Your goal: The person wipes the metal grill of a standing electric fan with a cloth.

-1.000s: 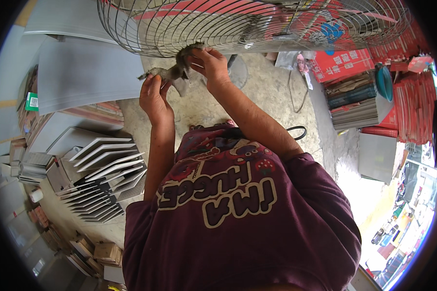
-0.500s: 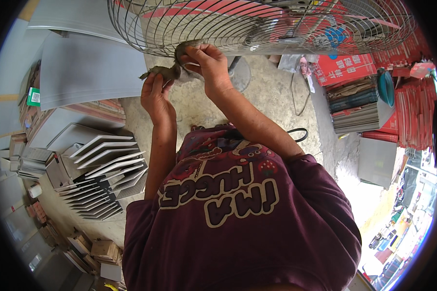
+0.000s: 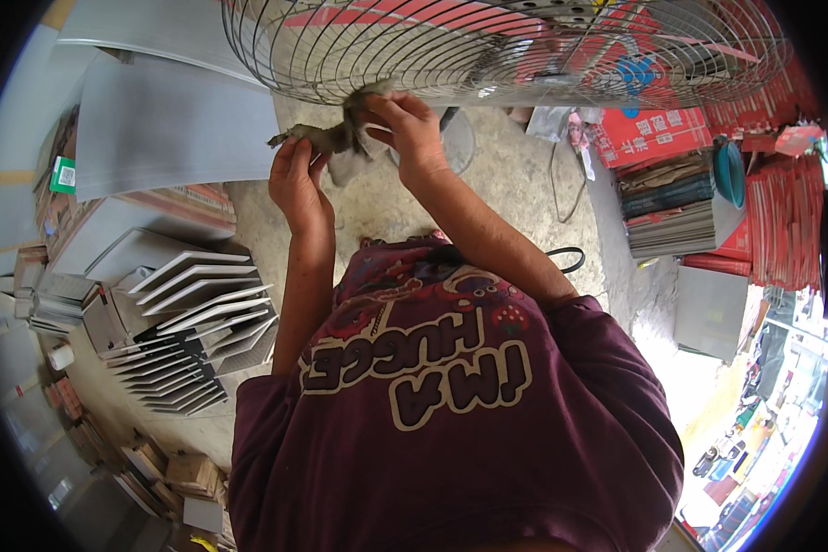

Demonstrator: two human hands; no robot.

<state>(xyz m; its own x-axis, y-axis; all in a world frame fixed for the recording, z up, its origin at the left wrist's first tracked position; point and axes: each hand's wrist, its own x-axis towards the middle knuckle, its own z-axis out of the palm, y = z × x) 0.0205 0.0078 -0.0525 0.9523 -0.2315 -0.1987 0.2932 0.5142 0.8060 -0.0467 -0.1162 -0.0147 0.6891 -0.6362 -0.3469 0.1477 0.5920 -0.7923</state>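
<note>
A dirty grey-brown rag [image 3: 333, 140] is stretched between my two hands, just in front of a large fan's wire guard [image 3: 377, 64]. My left hand [image 3: 300, 179] pinches the rag near its ragged left end. Higher up and to the right, my right hand [image 3: 408, 133] has its fingers closed on the rag's other end, close to the lower rim of the guard. A loose fold hangs down between the hands. Whether the rag touches the wires I cannot tell.
Large grey panels [image 3: 170, 129] stand at the left, above a rack of fanned-out sample boards [image 3: 202, 313]. Red cartons [image 3: 649, 129] and stacked tiles or boards [image 3: 676, 221] line the right. A round fan base [image 3: 455, 143] rests on the concrete floor [image 3: 524, 198].
My right hand has shifted slightly right and down with its end of the rag. The left hand stays nearly in place, and the rag's middle hangs differently.
</note>
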